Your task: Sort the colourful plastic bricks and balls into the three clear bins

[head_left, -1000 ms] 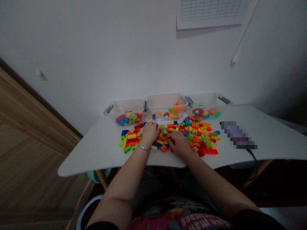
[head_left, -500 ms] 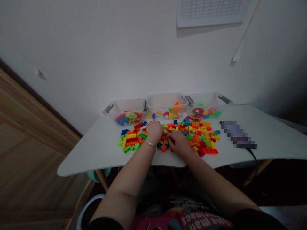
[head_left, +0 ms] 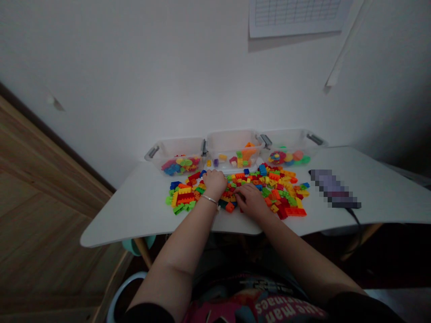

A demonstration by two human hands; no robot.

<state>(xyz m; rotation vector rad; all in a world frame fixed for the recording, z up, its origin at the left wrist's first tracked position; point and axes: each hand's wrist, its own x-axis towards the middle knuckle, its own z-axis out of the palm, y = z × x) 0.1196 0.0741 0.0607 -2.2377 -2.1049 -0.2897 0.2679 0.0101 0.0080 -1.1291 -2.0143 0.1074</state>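
Note:
Loose toy building bricks (head_left: pixel 283 197) in many colours lie spread in a pile on the white table. Over the left-middle of the pile, my left hand (head_left: pixel 215 181) has its fingers curled down among the bricks. Its fingertips are hidden, so what they hold cannot be made out. My right hand (head_left: pixel 249 197) rests at the near middle of the pile. Thumb and fingers are bent together there, and anything between them is too small to name. An orange brick (head_left: pixel 229 207) lies between the two hands.
Along the wall stand three clear plastic bins: a left bin (head_left: pixel 178 146) and a right bin (head_left: pixel 292 140) with colourful pieces, and a middle bin (head_left: pixel 232 139) with a few bricks. A blurred-out device (head_left: pixel 332 188) with a cable lies on the table (head_left: pixel 134 211) to the right.
My left hand has shifted slightly to the left over the bricks. The right hand stays nearly where it was.

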